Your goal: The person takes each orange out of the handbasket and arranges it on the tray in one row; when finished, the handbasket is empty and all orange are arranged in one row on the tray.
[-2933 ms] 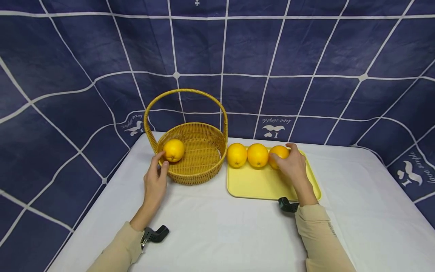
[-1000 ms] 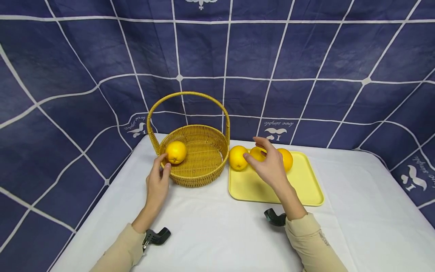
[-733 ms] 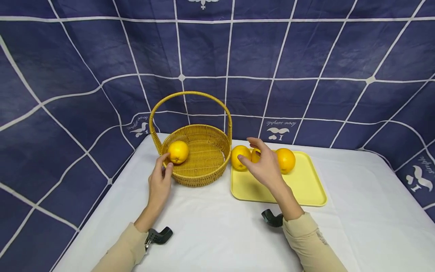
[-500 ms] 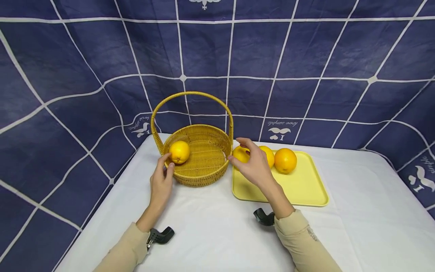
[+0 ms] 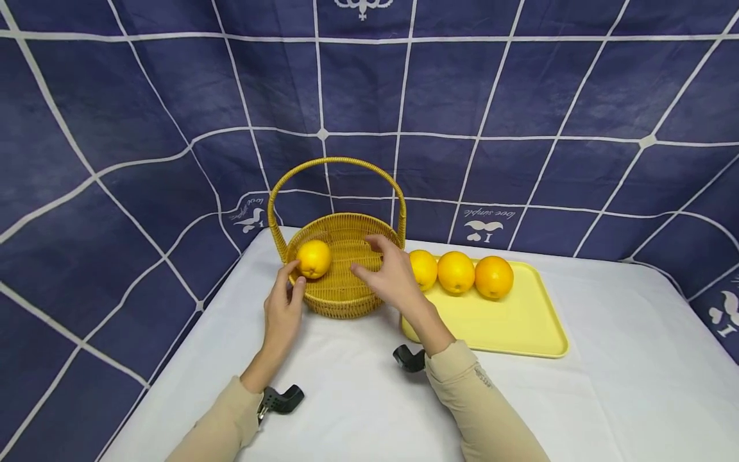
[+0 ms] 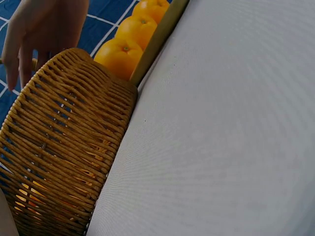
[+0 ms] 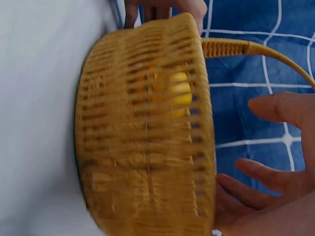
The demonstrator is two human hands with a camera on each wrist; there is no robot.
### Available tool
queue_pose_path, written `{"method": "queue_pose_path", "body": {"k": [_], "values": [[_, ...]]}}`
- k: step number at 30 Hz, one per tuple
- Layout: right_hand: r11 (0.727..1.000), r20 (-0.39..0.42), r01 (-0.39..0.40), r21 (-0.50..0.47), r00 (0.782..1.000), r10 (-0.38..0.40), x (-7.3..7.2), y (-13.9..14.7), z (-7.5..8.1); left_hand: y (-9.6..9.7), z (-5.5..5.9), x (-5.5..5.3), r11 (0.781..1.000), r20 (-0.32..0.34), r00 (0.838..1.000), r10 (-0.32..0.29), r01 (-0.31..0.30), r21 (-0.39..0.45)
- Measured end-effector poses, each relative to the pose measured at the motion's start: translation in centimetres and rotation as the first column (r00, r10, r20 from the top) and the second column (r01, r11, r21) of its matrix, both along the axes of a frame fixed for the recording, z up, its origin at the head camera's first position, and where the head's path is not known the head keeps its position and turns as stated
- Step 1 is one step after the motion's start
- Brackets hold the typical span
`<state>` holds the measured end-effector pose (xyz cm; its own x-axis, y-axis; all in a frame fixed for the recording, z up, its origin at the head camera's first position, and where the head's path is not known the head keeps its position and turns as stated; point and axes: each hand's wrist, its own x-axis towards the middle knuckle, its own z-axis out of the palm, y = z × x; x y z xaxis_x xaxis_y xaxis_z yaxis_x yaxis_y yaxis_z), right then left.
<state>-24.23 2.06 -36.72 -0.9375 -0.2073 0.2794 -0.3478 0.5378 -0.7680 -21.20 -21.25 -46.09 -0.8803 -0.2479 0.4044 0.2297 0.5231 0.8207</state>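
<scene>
A yellow-brown wicker basket point(image 5: 340, 301) with a tall hoop handle stands on the table, one orange point(image 5: 314, 259) inside at its left. My left hand point(image 5: 283, 317) rests against the basket's left rim, its index fingertip beside that orange. Thumb and index are apart; the right wrist view has the other fingers along the outer wall. Over the basket's right part hovers my right hand point(image 5: 394, 276), thumb and fingers spread around nothing. In the right wrist view this hand point(image 7: 280, 172) is beyond the rim.
Right of the basket lies a yellow tray point(image 5: 491, 327). Along its back sit three oranges in a row: a left orange point(image 5: 423, 269), a middle orange point(image 5: 456, 272) and a right orange point(image 5: 493, 277). A blue cloth point(image 5: 519, 96) with white lines hangs behind the white table point(image 5: 358, 398).
My right hand has left the rightmost orange on the tray and travelled left, past the other oranges, to above the basket. My left hand stays at the rim. The view has shifted slightly.
</scene>
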Motion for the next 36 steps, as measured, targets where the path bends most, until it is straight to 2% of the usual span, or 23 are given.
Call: {"method": "queue_pose_path", "body": {"k": [8, 15, 19, 27, 36], "values": [[0.998, 0.017, -0.04, 0.04, 0.999, 0.039, -1.6, -3.4, 0.1, 0.1, 0.2, -0.2, 1.0, 0.005, 1.0, -0.011, 0.011, 0.007], [0.998, 0.109, -0.058, 0.017, 0.993, 0.056, -3.2, -5.9, -0.2, -0.2, 0.2, -0.2, 1.0, 0.004, 1.0, 0.0, 0.0, -0.007], [0.997, 0.147, -0.058, 0.042, 0.988, 0.051, -4.1, -7.1, -0.7, -0.2, 0.3, -0.2, 1.0, 0.003, 1.0, 0.004, -0.004, -0.007], [0.991, 0.16, -0.094, 0.092, 0.984, 0.079, -4.9, -8.9, -1.5, 0.2, 0.1, -0.4, 1.0, 0.008, 1.0, -0.002, 0.002, -0.001], [0.984, 0.172, -0.129, 0.12, 0.979, 0.108, -5.0, -9.9, -2.1, 0.0, 0.1, 0.0, 1.0, 0.007, 1.0, 0.007, -0.007, 0.004]]}}
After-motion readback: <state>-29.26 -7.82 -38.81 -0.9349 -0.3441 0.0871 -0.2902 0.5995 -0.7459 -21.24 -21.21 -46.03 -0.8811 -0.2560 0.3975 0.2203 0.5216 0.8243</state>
